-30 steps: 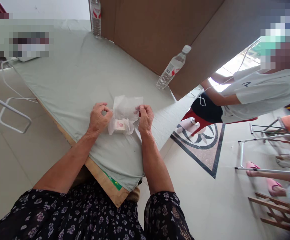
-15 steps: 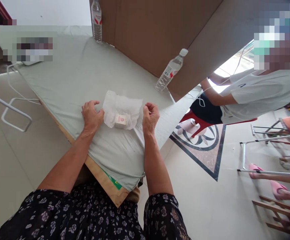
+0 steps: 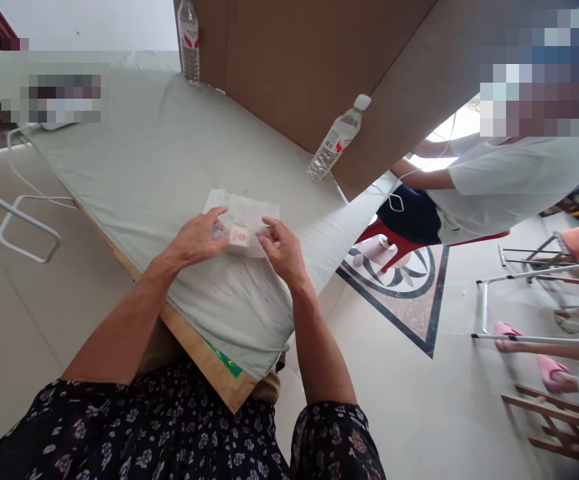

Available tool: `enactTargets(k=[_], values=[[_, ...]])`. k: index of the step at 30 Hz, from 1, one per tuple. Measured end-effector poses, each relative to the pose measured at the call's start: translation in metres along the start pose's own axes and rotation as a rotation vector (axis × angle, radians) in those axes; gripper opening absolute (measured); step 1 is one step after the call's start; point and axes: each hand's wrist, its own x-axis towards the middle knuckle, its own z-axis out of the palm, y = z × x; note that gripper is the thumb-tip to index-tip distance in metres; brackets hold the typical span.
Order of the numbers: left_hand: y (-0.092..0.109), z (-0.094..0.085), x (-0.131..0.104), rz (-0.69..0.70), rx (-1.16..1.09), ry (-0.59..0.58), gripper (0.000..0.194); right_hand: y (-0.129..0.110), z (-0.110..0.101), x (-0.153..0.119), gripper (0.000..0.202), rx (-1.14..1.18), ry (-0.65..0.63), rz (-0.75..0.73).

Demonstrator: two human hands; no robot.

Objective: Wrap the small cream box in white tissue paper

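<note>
A small pale box with a reddish print lies on a translucent white wrapping sheet near the table's front corner. At the box's left side is my left hand, thumb and fingers apart, over the sheet's left edge. My right hand is at the sheet's right side with its fingers bent and spread. Neither hand visibly grips anything; whether the fingertips touch the sheet is hard to tell.
A cloth-covered table carries a leaning water bottle and an upright one beside a large brown cardboard panel. A person in a white shirt sits at the right. White cables hang at the left edge.
Both hands have moved inward over the wrapping sheet, closer to the small box. The sheet looks flatter. My right hand's fingers have opened from a closed pose.
</note>
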Motion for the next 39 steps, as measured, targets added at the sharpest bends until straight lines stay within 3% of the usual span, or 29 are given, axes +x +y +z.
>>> enactTargets(k=[3, 5, 8, 10, 14, 17, 20, 23, 25, 29, 33, 36, 39], values=[[0.001, -0.013, -0.015, 0.040, -0.107, -0.013, 0.072, -0.013, -0.012, -0.021, 0.030, 0.030, -0.061, -0.117], [0.001, -0.019, -0.026, 0.047, -0.138, -0.128, 0.066, -0.019, -0.019, -0.037, 0.024, -0.025, -0.213, -0.172], [-0.001, -0.019, -0.035, 0.026, 0.007, -0.207, 0.052, -0.021, -0.023, -0.055, 0.018, -0.170, -0.408, -0.189], [-0.001, -0.013, -0.036, 0.044, 0.126, -0.194, 0.046, -0.020, -0.024, -0.061, 0.017, -0.234, -0.435, -0.179], [-0.001, 0.000, -0.033, 0.190, 0.271, -0.121, 0.059, -0.023, -0.019, -0.049, 0.019, -0.249, -0.249, -0.168], [-0.004, 0.009, -0.032, 0.177, 0.315, -0.161, 0.083, -0.026, -0.001, -0.026, 0.038, -0.321, -0.118, -0.193], [-0.007, 0.014, -0.033, 0.112, 0.362, -0.234, 0.094, -0.023, 0.022, -0.004, 0.060, -0.442, -0.182, -0.152], [-0.005, 0.017, -0.033, 0.089, 0.402, -0.272, 0.097, -0.014, 0.028, 0.007, 0.052, -0.451, -0.197, -0.130], [-0.002, 0.019, -0.031, 0.072, 0.424, -0.280, 0.097, -0.004, 0.017, 0.008, 0.047, -0.406, -0.059, -0.137], [0.005, 0.023, -0.023, 0.049, 0.443, -0.266, 0.096, 0.027, -0.028, 0.009, 0.050, -0.442, 0.246, -0.018], [0.007, 0.025, -0.020, 0.042, 0.465, -0.226, 0.094, 0.059, -0.064, 0.005, 0.051, -0.578, 0.290, 0.206], [0.004, 0.022, -0.021, 0.062, 0.468, -0.223, 0.089, 0.064, -0.067, -0.002, 0.055, -0.630, 0.342, 0.221], [0.001, 0.017, -0.015, 0.108, 0.463, -0.212, 0.079, 0.043, -0.049, -0.008, 0.051, -0.615, 0.361, 0.079]])
